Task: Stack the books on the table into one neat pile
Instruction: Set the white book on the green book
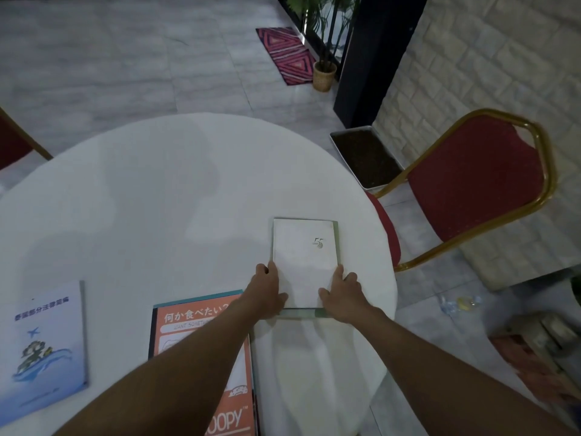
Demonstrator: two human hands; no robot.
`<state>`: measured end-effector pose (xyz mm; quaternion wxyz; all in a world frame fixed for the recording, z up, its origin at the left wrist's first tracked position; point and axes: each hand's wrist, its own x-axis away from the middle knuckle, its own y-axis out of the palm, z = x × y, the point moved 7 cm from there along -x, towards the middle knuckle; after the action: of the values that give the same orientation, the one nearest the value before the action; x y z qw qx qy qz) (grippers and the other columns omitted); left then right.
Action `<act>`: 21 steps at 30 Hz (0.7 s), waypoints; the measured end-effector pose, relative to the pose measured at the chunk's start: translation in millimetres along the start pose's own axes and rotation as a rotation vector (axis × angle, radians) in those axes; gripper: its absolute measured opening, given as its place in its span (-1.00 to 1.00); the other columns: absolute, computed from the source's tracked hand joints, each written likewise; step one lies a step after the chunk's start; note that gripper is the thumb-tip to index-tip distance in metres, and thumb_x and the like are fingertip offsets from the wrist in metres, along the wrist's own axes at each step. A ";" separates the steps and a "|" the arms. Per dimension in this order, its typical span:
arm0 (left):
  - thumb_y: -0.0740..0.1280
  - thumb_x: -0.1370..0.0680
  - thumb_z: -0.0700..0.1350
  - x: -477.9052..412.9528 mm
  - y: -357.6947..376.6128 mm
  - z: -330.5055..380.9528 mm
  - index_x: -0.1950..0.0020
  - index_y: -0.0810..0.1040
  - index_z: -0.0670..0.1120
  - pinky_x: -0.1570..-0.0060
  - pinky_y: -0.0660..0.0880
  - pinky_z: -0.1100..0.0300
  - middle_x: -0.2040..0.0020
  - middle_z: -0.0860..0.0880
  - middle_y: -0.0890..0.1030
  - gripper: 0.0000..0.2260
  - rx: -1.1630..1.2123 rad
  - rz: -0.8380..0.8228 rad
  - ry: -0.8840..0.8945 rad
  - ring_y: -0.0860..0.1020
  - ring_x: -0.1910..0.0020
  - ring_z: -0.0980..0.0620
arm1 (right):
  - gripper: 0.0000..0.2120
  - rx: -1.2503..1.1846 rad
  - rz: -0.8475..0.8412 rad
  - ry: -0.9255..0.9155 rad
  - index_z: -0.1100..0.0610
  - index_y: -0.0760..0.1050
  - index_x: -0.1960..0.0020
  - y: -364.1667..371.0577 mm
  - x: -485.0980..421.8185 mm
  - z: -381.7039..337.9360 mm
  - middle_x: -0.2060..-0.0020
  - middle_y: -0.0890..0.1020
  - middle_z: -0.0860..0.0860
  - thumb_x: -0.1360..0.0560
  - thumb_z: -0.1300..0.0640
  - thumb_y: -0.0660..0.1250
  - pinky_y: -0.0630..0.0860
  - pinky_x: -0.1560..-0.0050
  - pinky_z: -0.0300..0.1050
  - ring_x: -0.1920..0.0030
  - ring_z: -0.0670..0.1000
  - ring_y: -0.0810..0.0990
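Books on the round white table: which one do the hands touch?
The white book marked "55", between left hand and right hand; the orange book and pale blue book lie untouched.

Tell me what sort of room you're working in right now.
Probably a dining or function room: a round table under a white cloth, red padded banquet chairs with gold frames, pale tiled floor and a potted plant by the doorway.

Round white table (157,184) | blue booklet (47,347) near left | orange book (195,319) near centre | white book (303,256) on green book (298,313), right.
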<state>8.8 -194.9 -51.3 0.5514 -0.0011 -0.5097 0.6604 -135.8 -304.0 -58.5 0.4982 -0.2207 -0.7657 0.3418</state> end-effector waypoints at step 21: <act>0.24 -0.60 0.04 25.8 -78.3 -63.2 -0.61 0.03 -0.09 -0.51 0.21 -0.03 -0.59 -0.15 0.13 -0.35 -0.080 0.211 0.010 0.13 -0.56 -0.15 | -0.22 0.087 0.240 -0.269 0.09 0.00 -0.62 -13.7 9.2 -95.7 -0.61 0.08 0.12 -0.56 -0.33 0.05 -0.01 -0.54 0.14 -0.60 0.14 0.03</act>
<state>91.2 -143.6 -14.4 0.4807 -0.0801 -0.5302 0.6939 -52.0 -277.9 -16.8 0.3562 -0.2407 -0.7781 0.4580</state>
